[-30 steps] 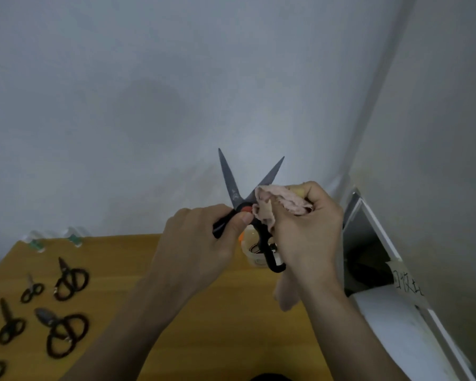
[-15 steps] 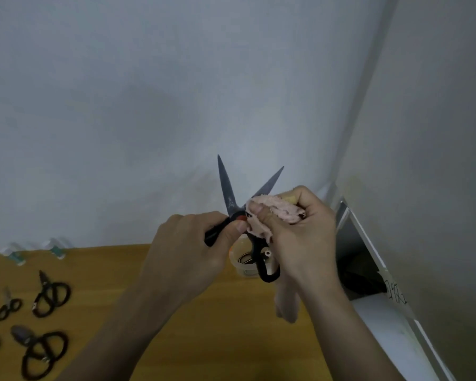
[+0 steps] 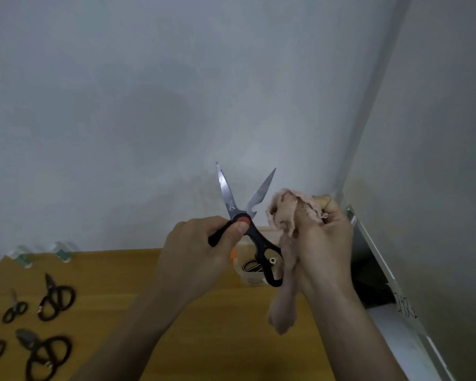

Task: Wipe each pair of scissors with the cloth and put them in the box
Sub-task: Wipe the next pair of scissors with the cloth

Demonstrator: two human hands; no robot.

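My left hand grips one black handle of a pair of kitchen scissors, thumb on the orange pivot. The blades are spread and point up toward the wall. My right hand holds a bunched pink cloth just right of the blades, apart from them; a tail of cloth hangs down. The scissors' other handle hangs between my hands. Behind it, a clear container on the table holds dark scissors.
Several black-handled scissors lie on the wooden table at the lower left. Two small clear items stand at the table's back edge. A white open case with a dark inside stands against the right wall.
My right hand has drawn the cloth off the pivot and right blade, and it is now clear of the scissors. The view has shifted slightly.
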